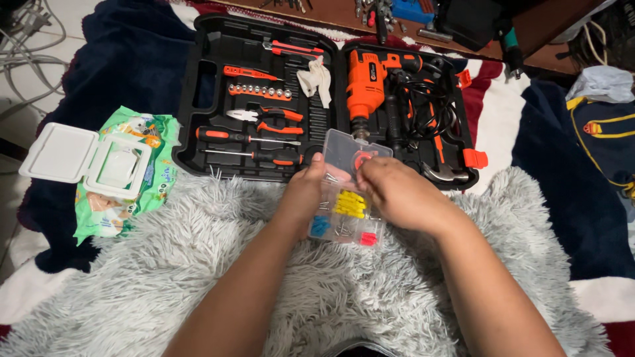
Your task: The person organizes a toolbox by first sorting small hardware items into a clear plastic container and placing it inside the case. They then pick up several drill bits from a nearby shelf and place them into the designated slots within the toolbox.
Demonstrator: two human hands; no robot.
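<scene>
Small clear plastic compartment box (344, 211) with its hinged transparent lid raised, held above a shaggy grey fur blanket (198, 264), just in front of the near edge of an open black plastic tool case (198, 86). Inside the box: yellow plastic wall plugs (349, 203) in the middle cell, blue ones (320, 226) at the near left, red ones (368, 238) at the near right, small metal screws scattered between. Left hand (305, 192) clenched on the box's left side, thumb on top by the lid hinge. Right hand (397, 192) over the box's right half, fingers (368, 173) curled down at the lid's edge, hiding part of the cells; whether pinching anything inside, cannot tell. In the case's left half, orange-handled screwdrivers (248, 137), orange-grip pliers (264, 118), a row of silver sockets (259, 90) and a crumpled white cloth (316, 78). In the right half, an orange electric drill (365, 82) with coiled black cable, directly behind the raised lid. Well left of the hands, a green pack of wet wipes (126, 192) with its white flip cap (59, 152) open, lying on dark blue fabric. At far right, a dark backpack with yellow trim (605, 142). Along the top, a brown wooden counter (549, 26) carrying loose bits and tools.
</scene>
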